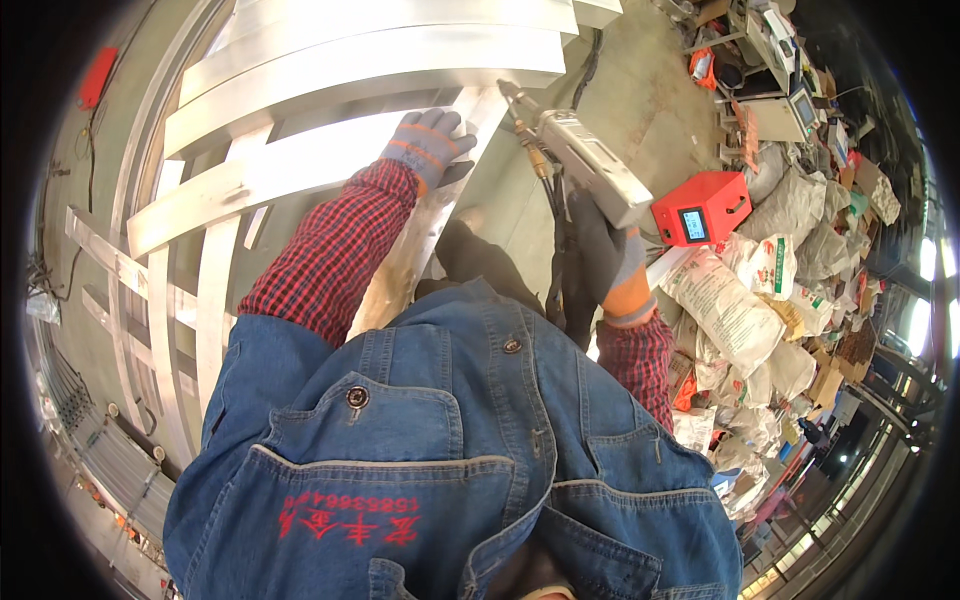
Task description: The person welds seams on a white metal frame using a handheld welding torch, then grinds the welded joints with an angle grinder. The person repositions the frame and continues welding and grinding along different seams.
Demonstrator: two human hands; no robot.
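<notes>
My left hand, in a grey and orange glove, lies on the pale metal bars near where they meet a slanting bar. Its fingers are stretched and apart, holding nothing. My right hand, gloved alike, is closed round the rear of a boxy silver welding gun. The gun points up and left; its narrow nozzle tip is at the end of a long rectangular bar. Whether the tip touches the metal I cannot tell. A brass fitting and dark hoses run beneath the gun.
A red box with a small screen stands right of my right hand, beside heaped white sacks. Crossed metal bars form a frame at the left. Cluttered shelving is at the far right. A cable trails over the floor.
</notes>
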